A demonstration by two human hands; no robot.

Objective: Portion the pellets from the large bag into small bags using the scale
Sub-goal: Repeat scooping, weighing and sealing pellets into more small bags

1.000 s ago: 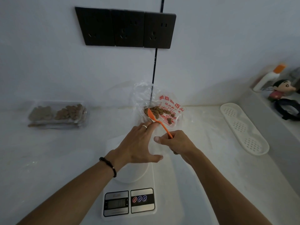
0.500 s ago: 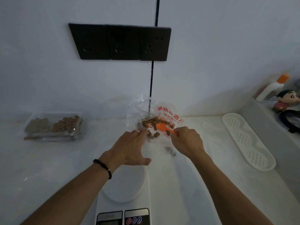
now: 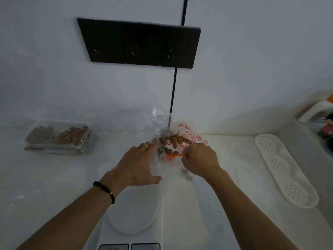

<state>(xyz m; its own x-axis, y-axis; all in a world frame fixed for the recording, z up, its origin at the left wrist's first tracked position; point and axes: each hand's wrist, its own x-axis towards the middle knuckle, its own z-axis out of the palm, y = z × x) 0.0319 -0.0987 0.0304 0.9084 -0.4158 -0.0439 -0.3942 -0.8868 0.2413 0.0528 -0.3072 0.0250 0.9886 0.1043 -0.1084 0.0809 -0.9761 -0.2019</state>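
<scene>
My right hand [image 3: 199, 162] pinches the orange spoon [image 3: 173, 156], its handle running leftward from my fingers into the large bag [image 3: 180, 139]. Pellets [image 3: 173, 141] lie just beyond the bowl. My left hand [image 3: 138, 164] holds the bag's clear edge.

Wall sockets [image 3: 139, 42]: three dark plates in a row on the white wall.
Black cable [image 3: 173, 91]: runs down the wall below the right plate.
White perforated tray [image 3: 285, 171]: lies lengthways on the counter [image 3: 54, 174], far right.
Ledge at right: white bottle with an orange cap [image 3: 314, 110], partly cut off.
</scene>
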